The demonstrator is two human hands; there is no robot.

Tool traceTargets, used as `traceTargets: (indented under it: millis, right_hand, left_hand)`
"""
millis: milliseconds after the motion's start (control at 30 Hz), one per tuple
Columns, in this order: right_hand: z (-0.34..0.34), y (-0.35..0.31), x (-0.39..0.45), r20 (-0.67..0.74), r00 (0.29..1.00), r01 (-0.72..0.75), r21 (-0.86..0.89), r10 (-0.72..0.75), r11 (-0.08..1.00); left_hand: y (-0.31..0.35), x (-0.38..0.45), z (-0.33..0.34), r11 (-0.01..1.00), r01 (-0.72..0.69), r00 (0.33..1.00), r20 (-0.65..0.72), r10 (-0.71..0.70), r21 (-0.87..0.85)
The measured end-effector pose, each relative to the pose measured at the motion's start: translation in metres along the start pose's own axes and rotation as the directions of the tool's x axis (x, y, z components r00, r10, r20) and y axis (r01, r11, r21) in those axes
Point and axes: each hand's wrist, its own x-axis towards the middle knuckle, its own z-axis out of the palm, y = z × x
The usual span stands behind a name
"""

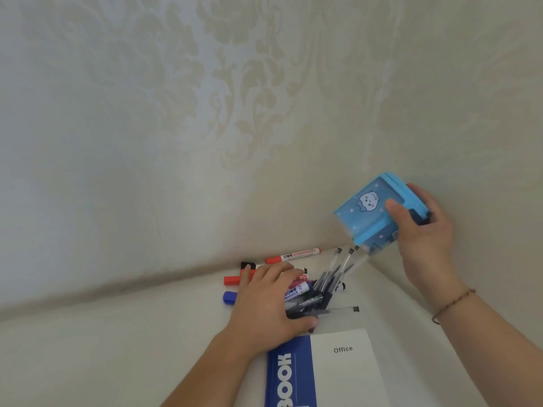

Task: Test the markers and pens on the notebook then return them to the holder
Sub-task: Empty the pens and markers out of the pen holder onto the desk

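Notebook (338, 374) closed at table's (117, 362) near edge. Right hand (423, 230) grips blue holder (373, 212), tipped mouth-down over far corner. Left hand (264, 301) fingers spread flat, pressing markers and pens pile (317, 292).

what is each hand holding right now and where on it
The right hand grips the tipped blue holder at its base end. The left hand lies flat on the pile of markers and pens, gripping nothing.
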Motion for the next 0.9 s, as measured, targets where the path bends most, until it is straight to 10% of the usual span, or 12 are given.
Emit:
traceTargets:
  millis: [300, 467, 633, 767, 900]
  right_hand:
    - [0.002, -0.025, -0.003, -0.021, 0.928, 0.369, -0.1, -0.373, 0.924]
    - [0.016, -0.037, -0.037, 0.064, 0.988, -0.149, 0.178, 0.14, 0.973]
    - [0.024, -0.029, -0.078, 0.369, 0.76, -0.625, 0.187, 0.536, 0.758]
    - [0.017, -0.031, -0.08, 0.534, 0.559, -0.647, -0.197, 0.634, 0.737]
    - [0.003, -0.042, -0.079, 0.498, 0.793, -0.218, -0.304, 0.35, 0.927]
  left_hand:
    - [0.009, -0.002, 0.004, 0.998, -0.032, 0.999, -0.022, 0.031, -0.053]
    - [0.024, -0.001, -0.004, 0.928, 0.023, 0.992, -0.104, -0.067, -0.373]
    - [0.039, -0.005, -0.014, 0.644, -0.059, 0.971, -0.193, -0.139, -0.763]
    - [0.038, -0.007, -0.019, 0.507, -0.228, 0.921, -0.353, -0.165, -0.831]
    - [0.04, -0.011, -0.019, 0.565, -0.275, 0.887, -0.432, -0.163, -0.778]
